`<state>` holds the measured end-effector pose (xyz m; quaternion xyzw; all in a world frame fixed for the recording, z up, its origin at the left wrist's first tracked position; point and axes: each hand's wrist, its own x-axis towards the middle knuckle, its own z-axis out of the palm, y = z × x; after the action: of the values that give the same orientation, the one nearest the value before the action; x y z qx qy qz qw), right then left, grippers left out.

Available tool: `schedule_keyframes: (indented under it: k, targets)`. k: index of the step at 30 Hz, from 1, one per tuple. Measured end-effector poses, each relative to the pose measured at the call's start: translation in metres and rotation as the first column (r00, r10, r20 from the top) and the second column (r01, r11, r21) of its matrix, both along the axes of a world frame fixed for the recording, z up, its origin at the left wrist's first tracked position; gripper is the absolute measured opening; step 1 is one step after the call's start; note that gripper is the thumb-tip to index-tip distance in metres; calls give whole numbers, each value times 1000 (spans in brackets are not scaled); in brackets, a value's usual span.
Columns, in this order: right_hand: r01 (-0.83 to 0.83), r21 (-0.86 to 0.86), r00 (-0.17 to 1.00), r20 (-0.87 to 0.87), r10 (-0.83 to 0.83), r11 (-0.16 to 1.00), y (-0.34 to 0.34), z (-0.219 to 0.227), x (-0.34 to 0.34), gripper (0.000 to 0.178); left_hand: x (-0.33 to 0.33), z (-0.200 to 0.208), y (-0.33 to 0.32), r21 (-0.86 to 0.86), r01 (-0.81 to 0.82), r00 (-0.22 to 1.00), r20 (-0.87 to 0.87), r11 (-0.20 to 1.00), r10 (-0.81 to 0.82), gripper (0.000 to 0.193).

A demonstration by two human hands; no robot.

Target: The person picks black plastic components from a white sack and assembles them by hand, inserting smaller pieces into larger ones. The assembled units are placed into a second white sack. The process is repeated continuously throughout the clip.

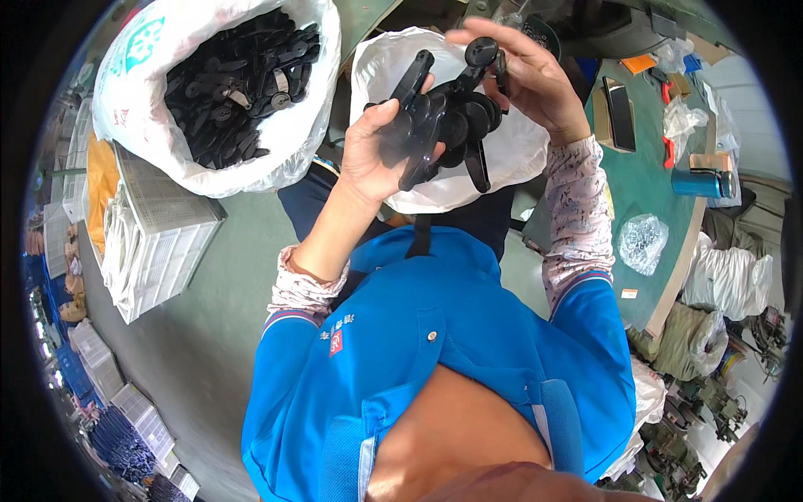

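Observation:
A cluster of black plastic parts (452,130), with long arms and round disc-like ends, lies bunched in my left hand (370,165). The left thumb and fingers wrap around them from the left. My right hand (544,94) meets the cluster's upper right side, its fingers bent around a narrow black plastic part (502,74); some of its fingertips are hidden behind the parts. Both hands are above an open white bag (504,163). A larger white plastic bag (297,163) to the left holds a heap of similar black parts (222,105).
A green table (631,217) on the right bears a clear bag of small pieces (643,243), a blue bottle (701,183), red-handled tools (668,152) and a cardboard box with a dark panel (617,115). A white crate (159,259) stands at the left on the floor.

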<state>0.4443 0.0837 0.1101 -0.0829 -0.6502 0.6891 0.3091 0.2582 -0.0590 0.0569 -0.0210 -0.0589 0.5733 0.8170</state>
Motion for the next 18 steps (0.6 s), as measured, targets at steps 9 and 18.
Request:
schedule_keyframes:
  k: [9,18]
  targets:
    - [606,-116,795,130,-593,787,-7,38,3,30,-2,-4,-6,21,-24,999,46,999,24,47]
    - [569,53,776,295,-558,820,19,77,-1,16,-5,4,10,32,-170,984,-48,985,171,43]
